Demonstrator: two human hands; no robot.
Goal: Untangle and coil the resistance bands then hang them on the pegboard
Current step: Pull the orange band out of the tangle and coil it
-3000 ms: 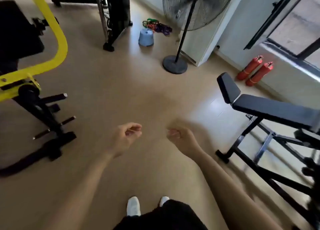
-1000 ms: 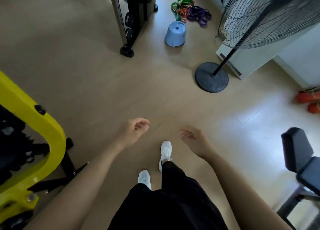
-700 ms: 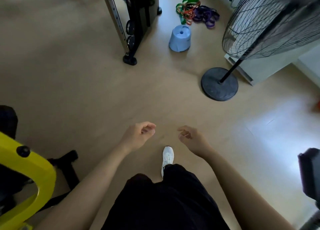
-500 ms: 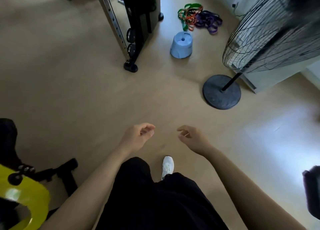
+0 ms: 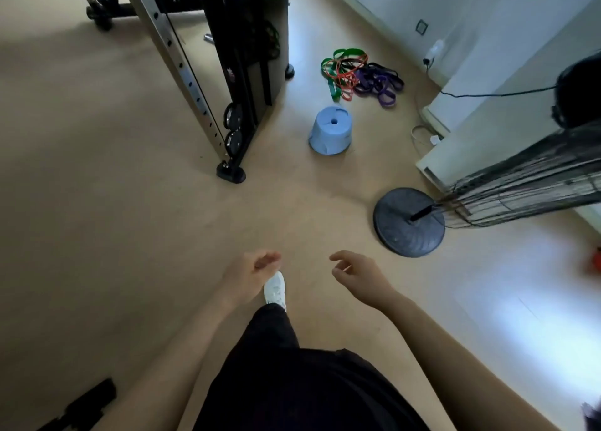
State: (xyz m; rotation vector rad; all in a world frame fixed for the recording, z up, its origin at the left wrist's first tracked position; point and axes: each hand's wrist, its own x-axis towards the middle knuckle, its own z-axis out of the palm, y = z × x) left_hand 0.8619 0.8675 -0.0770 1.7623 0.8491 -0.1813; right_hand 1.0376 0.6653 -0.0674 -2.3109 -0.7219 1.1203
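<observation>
- The tan floor fills most of the view, and everything else stands or lies on it.
- A black and steel weight rack stands upper left, with its foot well ahead of the hands.
- A pedestal fan leans in from the right, and its round base sits ahead and to the right of the right hand.
- The resistance bands lie in one tangled heap on the floor near the far wall, between the rack and the white unit on the right. Green and red loops are on the heap's left and purple ones on its right, so its long axis runs across the view.
- A pale blue upturned stool stands just on the near side of the heap, on the line from the hands to the bands.
- The right hand hangs with its fingers loosely bent and holds nothing.
- The left hand has its fingers more curled, and it is also empty.
- A white shoe steps forward between the hands.
- The bands lie straight ahead and slightly right, well apart from both hands. The right hand looks marginally nearer, and my guess is that reaching the heap means walking on and passing the stool.
- No pegboard is in view.
</observation>
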